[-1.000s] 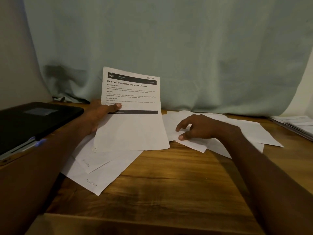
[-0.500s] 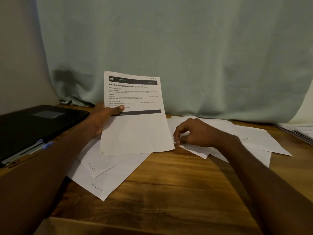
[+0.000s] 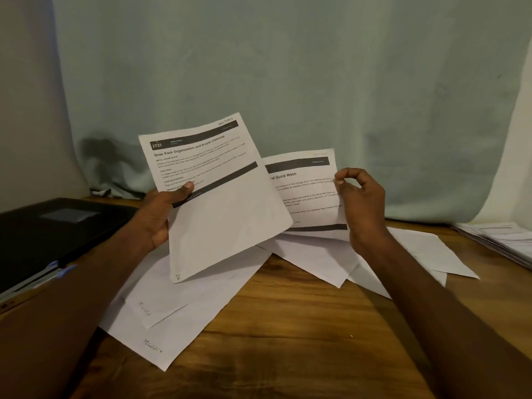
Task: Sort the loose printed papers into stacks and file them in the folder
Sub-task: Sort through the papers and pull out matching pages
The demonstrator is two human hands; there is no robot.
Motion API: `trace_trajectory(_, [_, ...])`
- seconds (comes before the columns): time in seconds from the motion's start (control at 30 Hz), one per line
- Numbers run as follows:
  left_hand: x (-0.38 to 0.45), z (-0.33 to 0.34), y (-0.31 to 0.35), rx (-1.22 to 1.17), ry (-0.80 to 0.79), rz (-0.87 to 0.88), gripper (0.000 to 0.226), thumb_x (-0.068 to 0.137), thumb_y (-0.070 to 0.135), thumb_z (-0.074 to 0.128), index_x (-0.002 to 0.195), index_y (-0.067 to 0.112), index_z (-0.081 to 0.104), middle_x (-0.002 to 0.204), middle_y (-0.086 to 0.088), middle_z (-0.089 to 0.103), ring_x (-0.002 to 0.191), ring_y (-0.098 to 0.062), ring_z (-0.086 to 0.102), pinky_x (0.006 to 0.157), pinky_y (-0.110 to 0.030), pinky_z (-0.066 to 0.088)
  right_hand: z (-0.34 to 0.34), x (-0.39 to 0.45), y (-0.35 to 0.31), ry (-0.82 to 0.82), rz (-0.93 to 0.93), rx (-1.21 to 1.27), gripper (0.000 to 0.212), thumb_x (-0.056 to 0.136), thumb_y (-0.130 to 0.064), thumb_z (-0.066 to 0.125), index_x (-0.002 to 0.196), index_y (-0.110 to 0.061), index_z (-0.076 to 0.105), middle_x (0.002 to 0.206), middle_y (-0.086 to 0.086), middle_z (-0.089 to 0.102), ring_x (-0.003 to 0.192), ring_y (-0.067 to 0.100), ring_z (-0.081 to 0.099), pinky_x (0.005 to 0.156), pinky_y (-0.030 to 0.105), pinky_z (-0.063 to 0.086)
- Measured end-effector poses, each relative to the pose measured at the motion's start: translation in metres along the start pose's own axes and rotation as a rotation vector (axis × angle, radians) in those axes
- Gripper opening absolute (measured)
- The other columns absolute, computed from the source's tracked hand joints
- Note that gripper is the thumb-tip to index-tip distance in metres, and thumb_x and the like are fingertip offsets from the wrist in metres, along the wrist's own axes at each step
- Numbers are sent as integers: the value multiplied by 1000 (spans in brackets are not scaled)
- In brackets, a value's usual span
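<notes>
The left hand grips the "Shoe Rack Organization" sheet by its left edge, thumb pressed flat on the printed face and the other fingers hidden behind it. The right hand pinches the right edge of the "Quick Wash" sheet between thumb and forefinger, the remaining fingers loosely curled. Both pages are held up off the table, text toward the camera, and the Shoe Rack sheet overlaps the left part of the Quick Wash one.

The step looks like comparing headings to decide which stack each page joins. To do it well, I would keep the two titles uncovered, since the overlap already hides the start of the right one. A one-edge pinch lets thin paper droop, so a grip nearer mid-edge should steady it. Each page should go down squared to its stack.

More loose papers lie face down, fanned across the table beneath both hands. A further paper pile sits at the far right edge. The black folder lies closed at the left, well clear of the sheets; filing appears some way off.
</notes>
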State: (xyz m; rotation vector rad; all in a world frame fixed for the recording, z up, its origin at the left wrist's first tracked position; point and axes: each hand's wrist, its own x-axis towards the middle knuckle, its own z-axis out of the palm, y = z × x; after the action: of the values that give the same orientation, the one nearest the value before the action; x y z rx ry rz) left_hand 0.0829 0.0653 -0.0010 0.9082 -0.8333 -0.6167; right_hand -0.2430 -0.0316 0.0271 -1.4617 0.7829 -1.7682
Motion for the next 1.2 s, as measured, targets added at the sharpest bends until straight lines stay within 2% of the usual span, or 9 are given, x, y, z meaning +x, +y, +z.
trace_trajectory(0.33, [2, -9, 4, -64, 48, 7, 35, 93, 13, 73, 126, 25, 69, 121, 3, 74, 101, -12, 70, 82, -35, 57, -5, 4, 1, 31, 27, 90, 16, 96, -7, 68, 110, -10, 76, 98, -6, 76, 82, 0, 71, 67, 9, 52])
trace_trajectory(0.47, [0, -3, 4, -72, 32, 1, 25, 94, 12, 71, 112, 30, 71, 103, 10, 78, 97, -12, 71, 81, -35, 58, -4, -3, -2, -71, -43, 63, 31, 90, 3, 71, 117, -12, 68, 114, -1, 75, 104, 10, 73, 78, 22, 60])
trace_trajectory(0.63, [1, -12, 14, -209, 54, 45, 36, 98, 13, 66, 132, 24, 66, 106, 8, 76, 92, -8, 72, 86, -36, 61, 15, -28, 4, -268, -371, -160, 46, 94, 7, 62, 126, -24, 56, 104, 2, 74, 100, 12, 73, 72, 28, 63])
trace_trajectory(0.73, [4, -23, 20, -381, 94, 13, 22, 100, 15, 63, 106, 28, 80, 96, 7, 79, 87, -11, 74, 80, -37, 64, 29, -41, 11, -361, -531, -264, 31, 88, 14, 61, 102, -11, 73, 99, -2, 75, 98, 10, 71, 78, 30, 60])
trace_trajectory(0.8, [5, -30, 23, -448, 156, 2, 21, 100, 18, 64, 100, 28, 82, 90, 8, 79, 84, -12, 76, 70, -36, 64, 35, -48, 14, -462, -479, -189, 32, 83, 20, 60, 88, -8, 75, 99, -1, 76, 100, 14, 72, 84, 34, 59])
trace_trajectory(0.9, [6, -30, 26, -414, 203, 8, 34, 100, 20, 64, 134, 21, 65, 80, 11, 78, 76, -7, 74, 64, -26, 62, 42, -59, 20, -661, -384, -160, 24, 84, 14, 66, 83, -8, 75, 105, -1, 77, 106, 15, 70, 96, 35, 55])
trace_trajectory(0.97, [6, -25, 22, -363, 146, 2, 30, 102, 19, 61, 132, 19, 64, 78, 12, 76, 76, -6, 73, 66, -25, 62, 44, -65, 28, -822, -337, -261, 18, 86, 5, 71, 85, -13, 76, 106, -5, 77, 107, 11, 69, 99, 38, 54])
trace_trajectory(1.1, [8, -13, 6, -192, 49, -49, 34, 96, 20, 70, 130, 19, 68, 117, 4, 74, 109, -18, 68, 90, -37, 60, 43, -67, 37, -1117, -240, -535, 33, 89, 3, 65, 107, -23, 77, 125, -10, 71, 121, 5, 61, 112, 34, 47])
trace_trajectory(1.2, [5, 0, -9, -114, 2, -108, 48, 89, 20, 77, 136, 19, 66, 129, -2, 71, 120, -24, 66, 96, -40, 56, 40, -66, 29, -1175, -183, -618, 56, 83, 17, 50, 120, -19, 72, 128, -15, 65, 117, -11, 54, 103, 7, 39])
